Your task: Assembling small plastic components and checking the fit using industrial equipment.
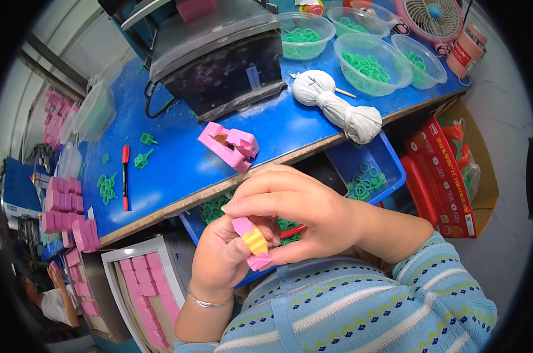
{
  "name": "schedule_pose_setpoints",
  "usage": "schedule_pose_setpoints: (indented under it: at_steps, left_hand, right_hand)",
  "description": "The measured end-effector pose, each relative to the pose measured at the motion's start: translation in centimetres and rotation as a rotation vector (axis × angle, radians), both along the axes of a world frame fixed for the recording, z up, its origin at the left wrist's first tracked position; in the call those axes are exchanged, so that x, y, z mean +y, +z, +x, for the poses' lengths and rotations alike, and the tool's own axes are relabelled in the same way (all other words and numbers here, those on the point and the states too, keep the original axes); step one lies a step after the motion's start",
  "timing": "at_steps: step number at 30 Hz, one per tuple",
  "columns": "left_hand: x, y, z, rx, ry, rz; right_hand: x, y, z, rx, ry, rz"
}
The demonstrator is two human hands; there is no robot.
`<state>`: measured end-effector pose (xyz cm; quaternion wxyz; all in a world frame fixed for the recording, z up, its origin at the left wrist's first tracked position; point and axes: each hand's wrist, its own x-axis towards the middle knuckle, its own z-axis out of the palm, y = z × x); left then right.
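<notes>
My left hand (219,250), with a silver bangle at its wrist, is closed on a small pink-and-yellow block (255,240) with a ridged yellow middle. My right hand (307,203) arches over it from the right, its fingers closed around the same block. Part of the grip is hidden between the palms. Just beyond the hands, a pink mould-like block (228,146) with a cut-out opening lies at the edge of the blue table. Behind my fingers shows a curved red piece (293,232); I cannot tell whether it is held.
Below the table edge, a blue tray (399,176) holds green rings. Clear bowls (372,62) of green pieces, a white tied cloth bundle (337,106) and a dark machine (225,70) stand on the table (178,170). A red marker (125,176) lies left; pink blocks (149,276) fill a frame.
</notes>
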<state>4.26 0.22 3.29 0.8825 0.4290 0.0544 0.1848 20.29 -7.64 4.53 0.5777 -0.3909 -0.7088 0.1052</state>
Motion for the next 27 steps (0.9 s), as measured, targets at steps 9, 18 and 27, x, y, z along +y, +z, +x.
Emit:
schedule_pose_setpoints:
  at_steps: [9, 18, 27]
  left_hand:
    - [4.8, 5.5, 3.1, 0.316, 0.6, 2.059]
    - [5.3, 6.6, 4.6, 0.812, 0.362, 1.947]
    - [6.4, 1.1, 3.4, 0.45, 0.626, 1.098]
  right_hand:
    - [-1.5, 0.0, 3.2, 0.131, -0.47, 0.037]
    - [-2.3, -0.2, 3.3, 0.391, -0.18, -0.184]
    - [-1.6, 0.0, 3.3, 1.183, 0.38, -0.475]
